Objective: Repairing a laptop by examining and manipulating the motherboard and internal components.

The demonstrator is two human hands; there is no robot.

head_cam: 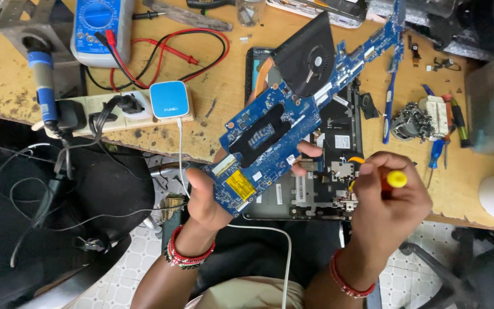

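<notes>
Wooden bench (218,123), left hand (207,197) holding blue motherboard (293,109) (long axis up-right), right hand (387,197) gripping screwdriver (394,179)

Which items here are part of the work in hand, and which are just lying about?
In use: blue circuit board in left hand; yellow-handled screwdriver in right hand; open laptop base.
Lying about: multimeter, power strip, spare screwdrivers.

left hand (207,197) raised gripping, right hand (387,197) fisted
</notes>
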